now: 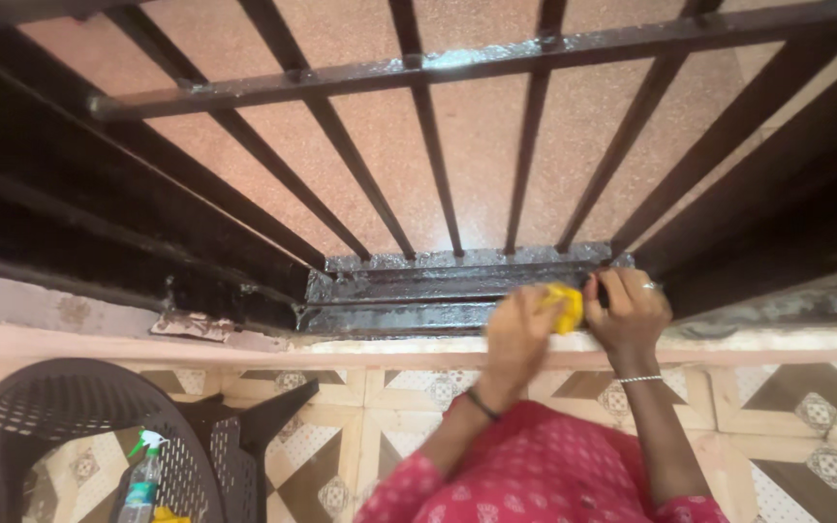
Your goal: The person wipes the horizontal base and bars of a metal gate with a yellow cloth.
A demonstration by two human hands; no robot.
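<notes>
Yellow cloth (564, 308) at window-grille sill (418, 289), two hands.
Left hand (518, 334) clutches the bunched cloth; right hand (632, 310) grips its right end; cloth's axis unclear.

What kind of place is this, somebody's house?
Probably a home, at a barred window or balcony grille. Dark metal bars rise from a ledge above a patterned tile floor, and a plastic chair holds a spray bottle.

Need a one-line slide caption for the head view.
Left hand presses a yellow cloth on the dark metal grille's bottom rail; right hand grips the rail beside it.
</notes>
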